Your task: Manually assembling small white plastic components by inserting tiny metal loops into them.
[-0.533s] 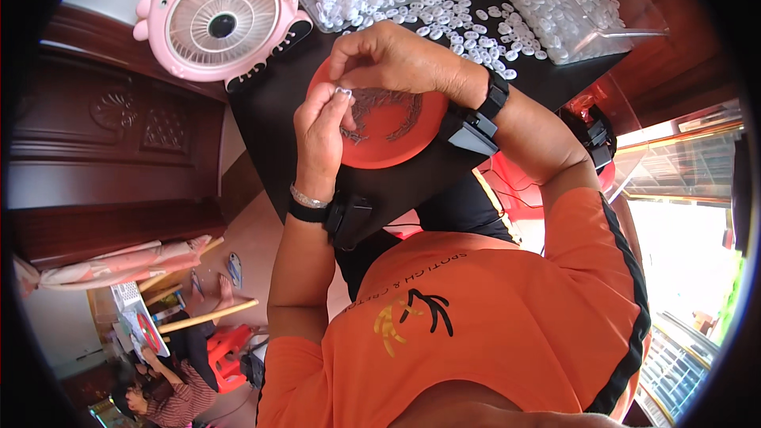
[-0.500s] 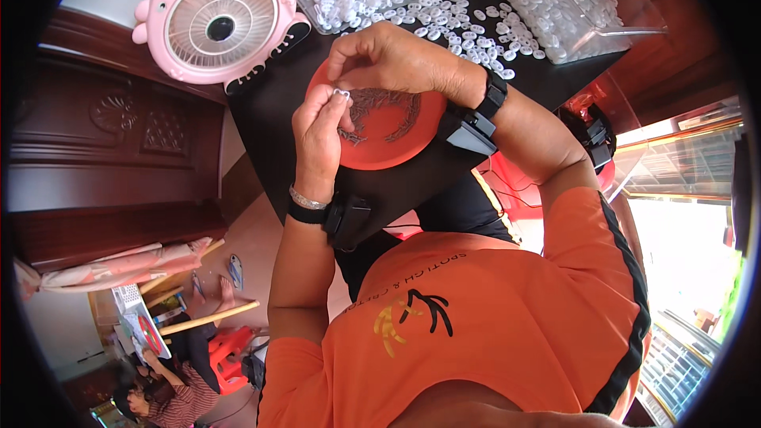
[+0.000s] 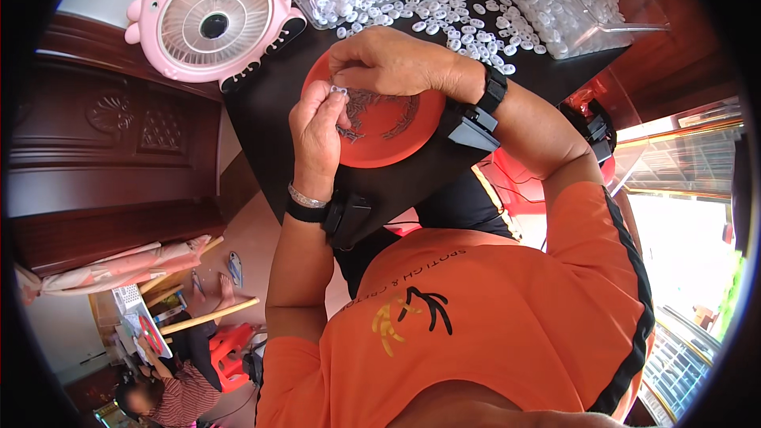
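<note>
Over a round orange-red plate (image 3: pixel 400 150), my left hand (image 3: pixel 317 139) pinches a small white oval plastic piece with holes (image 3: pixel 339 90) between thumb and fingers. Just above that piece, my right hand (image 3: pixel 392 63) is closed, thumb against fingers, its fingertips close to the white piece. Whatever my right fingers grip is too small or hidden to see. Many thin dark metal pieces, like small screws or pins (image 3: pixel 406 119), lie on the plate. My hands cover the plate's upper left part.
Loose white oval pieces (image 3: pixel 476 36) are scattered on the black table (image 3: pixel 261 123) behind the plate. Two clear bins (image 3: pixel 567 51) heaped with them stand at the back. A pink fan (image 3: pixel 214 24) is at the far left. Another person (image 3: pixel 186 396) sits at lower left.
My right hand has dropped slightly, bringing its fingertips nearer to the white piece. My left hand has stayed almost in place, still pinching it.
</note>
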`<state>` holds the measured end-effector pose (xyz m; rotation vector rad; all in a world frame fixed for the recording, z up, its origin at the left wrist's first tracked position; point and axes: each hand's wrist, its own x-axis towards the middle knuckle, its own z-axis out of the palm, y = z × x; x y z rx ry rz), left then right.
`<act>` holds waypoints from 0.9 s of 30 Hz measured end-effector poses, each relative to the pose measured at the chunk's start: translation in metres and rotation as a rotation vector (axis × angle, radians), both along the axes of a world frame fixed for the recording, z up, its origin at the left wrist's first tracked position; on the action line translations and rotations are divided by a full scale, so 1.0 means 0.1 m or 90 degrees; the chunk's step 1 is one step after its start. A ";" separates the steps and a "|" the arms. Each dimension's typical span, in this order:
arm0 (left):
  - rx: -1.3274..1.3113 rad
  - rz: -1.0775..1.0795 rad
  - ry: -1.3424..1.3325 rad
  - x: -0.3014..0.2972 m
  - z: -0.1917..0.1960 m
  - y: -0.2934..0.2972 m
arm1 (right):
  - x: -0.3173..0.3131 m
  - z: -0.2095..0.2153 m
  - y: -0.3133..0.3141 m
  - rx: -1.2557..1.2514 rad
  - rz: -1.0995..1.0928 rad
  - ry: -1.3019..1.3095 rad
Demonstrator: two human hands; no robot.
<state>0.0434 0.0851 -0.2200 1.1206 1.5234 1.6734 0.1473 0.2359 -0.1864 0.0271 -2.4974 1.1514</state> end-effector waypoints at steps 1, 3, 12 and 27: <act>0.000 0.007 0.002 0.00 0.00 0.00 | -0.01 0.00 0.00 0.014 0.002 0.005; 0.002 0.014 0.004 0.02 0.00 -0.01 | 0.01 0.01 0.01 0.016 -0.003 0.002; -0.013 0.008 -0.008 0.00 0.02 0.00 | 0.06 -0.13 0.77 0.267 -0.396 -0.001; -0.037 0.057 -0.111 -0.09 0.08 -0.06 | -0.20 -0.50 0.79 0.363 -0.361 -0.158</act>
